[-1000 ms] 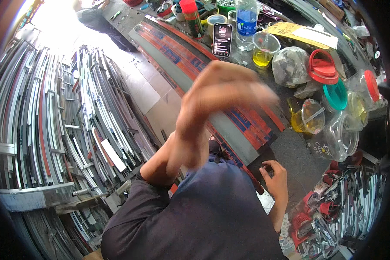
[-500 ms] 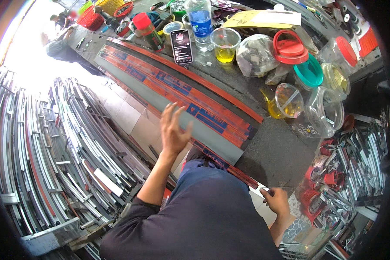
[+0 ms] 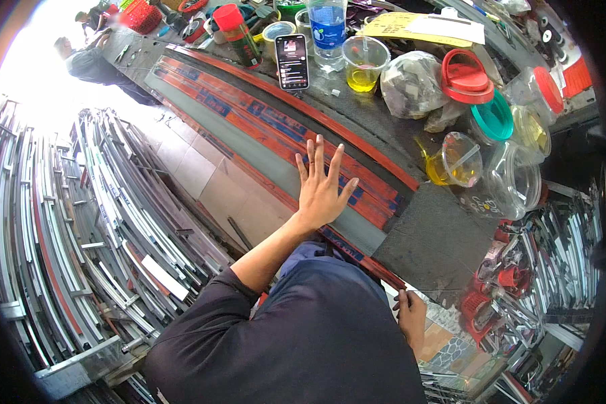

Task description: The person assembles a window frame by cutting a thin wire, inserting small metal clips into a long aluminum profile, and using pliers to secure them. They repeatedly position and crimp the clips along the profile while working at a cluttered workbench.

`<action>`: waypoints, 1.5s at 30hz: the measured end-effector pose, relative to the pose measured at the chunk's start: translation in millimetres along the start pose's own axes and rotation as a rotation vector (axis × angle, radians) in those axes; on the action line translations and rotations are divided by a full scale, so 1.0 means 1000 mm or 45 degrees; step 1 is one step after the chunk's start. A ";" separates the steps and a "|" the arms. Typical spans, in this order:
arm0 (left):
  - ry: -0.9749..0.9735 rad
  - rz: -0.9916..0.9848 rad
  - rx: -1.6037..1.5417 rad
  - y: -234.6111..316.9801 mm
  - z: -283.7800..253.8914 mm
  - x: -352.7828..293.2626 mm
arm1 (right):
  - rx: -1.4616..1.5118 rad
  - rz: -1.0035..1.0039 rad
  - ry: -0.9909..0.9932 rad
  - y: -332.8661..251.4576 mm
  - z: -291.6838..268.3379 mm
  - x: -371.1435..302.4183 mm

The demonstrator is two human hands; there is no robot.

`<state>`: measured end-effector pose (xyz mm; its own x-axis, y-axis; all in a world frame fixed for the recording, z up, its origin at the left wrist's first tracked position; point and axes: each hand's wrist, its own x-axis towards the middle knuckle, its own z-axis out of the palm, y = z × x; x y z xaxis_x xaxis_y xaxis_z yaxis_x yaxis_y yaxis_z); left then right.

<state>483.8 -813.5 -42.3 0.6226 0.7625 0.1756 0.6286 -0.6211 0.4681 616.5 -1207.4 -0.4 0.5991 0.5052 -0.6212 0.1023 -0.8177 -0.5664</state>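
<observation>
My left hand (image 3: 321, 193) is open, fingers spread, over a long flat metal profile with grey and orange-blue film-covered bands (image 3: 367, 232). Its fingertips lie over the filmed part; whether they press on it cannot be made out. A narrow red-and-blue film-covered strip (image 3: 357, 254) runs along the bench's near edge and extends past the grey band. At this strip's right end, my right hand (image 3: 411, 318) is closed, with thumb and fingers around the tip; part of its grip is hidden.
Behind the profile lies another red strip (image 3: 357, 147). A phone (image 3: 292, 64), a water bottle (image 3: 328, 37), cups of yellow liquid (image 3: 362, 75) and lidded jars (image 3: 466, 81) crowd the bench's far side. Racked metal bars (image 3: 108, 229) fill the left. Another person (image 3: 91, 67) is far left.
My left hand has moved right and over the profile, its fingers now spread out. My right hand has shifted slightly left, to the narrow strip's end. The view has also shifted a little.
</observation>
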 end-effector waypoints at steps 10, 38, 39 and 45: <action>-0.027 0.041 0.125 0.006 -0.002 0.003 | -0.175 -0.202 0.098 -0.015 0.002 0.010; -0.129 0.081 0.211 0.004 -0.001 0.004 | 0.013 -0.396 -0.100 -0.092 0.040 0.046; -0.126 0.084 0.214 0.005 -0.001 0.003 | 0.005 -0.412 -0.110 -0.095 0.042 0.048; -0.119 0.080 0.234 0.006 -0.004 0.007 | 0.027 -0.427 -0.138 -0.104 0.051 0.057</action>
<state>490.3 -811.7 -34.9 0.6988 0.7062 0.1142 0.6559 -0.6962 0.2917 599.7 -1079.2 -4.8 0.4471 0.7720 -0.4518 0.2618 -0.5959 -0.7592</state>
